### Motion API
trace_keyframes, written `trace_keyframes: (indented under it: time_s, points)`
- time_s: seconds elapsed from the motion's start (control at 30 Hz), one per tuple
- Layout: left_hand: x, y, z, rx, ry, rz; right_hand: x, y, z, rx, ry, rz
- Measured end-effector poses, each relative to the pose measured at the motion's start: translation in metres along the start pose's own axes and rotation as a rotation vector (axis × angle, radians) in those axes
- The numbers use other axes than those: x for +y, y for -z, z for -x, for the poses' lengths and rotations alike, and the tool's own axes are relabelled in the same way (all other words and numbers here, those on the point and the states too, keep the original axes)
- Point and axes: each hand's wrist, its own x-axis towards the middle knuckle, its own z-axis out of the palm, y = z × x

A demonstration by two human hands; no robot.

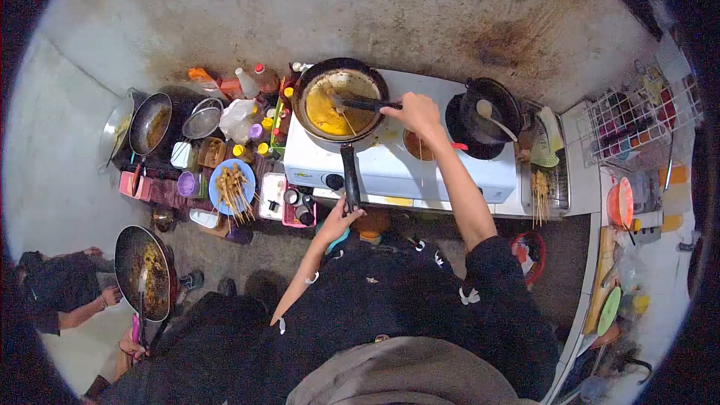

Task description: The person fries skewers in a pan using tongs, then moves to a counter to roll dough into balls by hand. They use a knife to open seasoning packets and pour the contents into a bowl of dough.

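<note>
While the frying pan [339, 101] sits on the white stove [420, 165], left hand [337, 219] fingers wrap its handle at the stove's front; right hand [415, 112] is clamped on the spatula [360, 104] inside the pan.

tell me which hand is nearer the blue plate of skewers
Left. The left hand grips the pan handle, a short way right of the blue plate of skewers; the right hand is farther off, over the stove.
</note>
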Motion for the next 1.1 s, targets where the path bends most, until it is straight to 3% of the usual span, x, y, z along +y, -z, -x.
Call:
trace_keyframes:
  time_s: [0.3, 0.43, 0.53, 0.6, 0.73, 0.8, 0.83, 0.9, 1.03, 1.1]
  points:
    - [-0.001, 0.000, 0.001, 0.030, 0.013, -0.002, -0.009, 0.043, 0.027, -0.292, -0.042, -0.061]
    - [-0.006, 0.002, -0.002, 0.021, -0.012, -0.023, 0.004, 0.022, 0.038, -0.226, -0.006, -0.095]
    - [-0.009, 0.003, -0.003, 0.059, -0.022, -0.153, 0.015, 0.016, 0.041, -0.226, -0.071, -0.252]
    - [-0.011, 0.002, -0.002, 0.048, -0.015, -0.062, 0.018, 0.017, 0.045, -0.129, -0.131, -0.405]
    - [-0.004, 0.000, 0.002, 0.047, -0.016, 0.009, 0.018, 0.007, 0.049, -0.095, -0.239, -0.227]
    - [-0.005, 0.001, 0.001, 0.043, -0.019, -0.018, 0.023, -0.017, 0.049, -0.040, -0.120, -0.091]
    - [-0.006, 0.001, 0.000, 0.039, -0.021, -0.043, 0.025, -0.023, 0.049, -0.040, -0.122, -0.092]
    - [-0.006, 0.002, 0.000, 0.037, -0.020, -0.063, 0.024, -0.028, 0.048, -0.106, -0.139, -0.399]
    - [-0.011, 0.002, -0.001, -0.020, -0.022, 0.078, 0.024, -0.026, 0.044, -0.151, -0.229, -0.460]
    - [-0.011, 0.002, 0.000, -0.023, 0.005, 0.064, 0.022, -0.037, 0.043, -0.024, -0.120, -0.345]
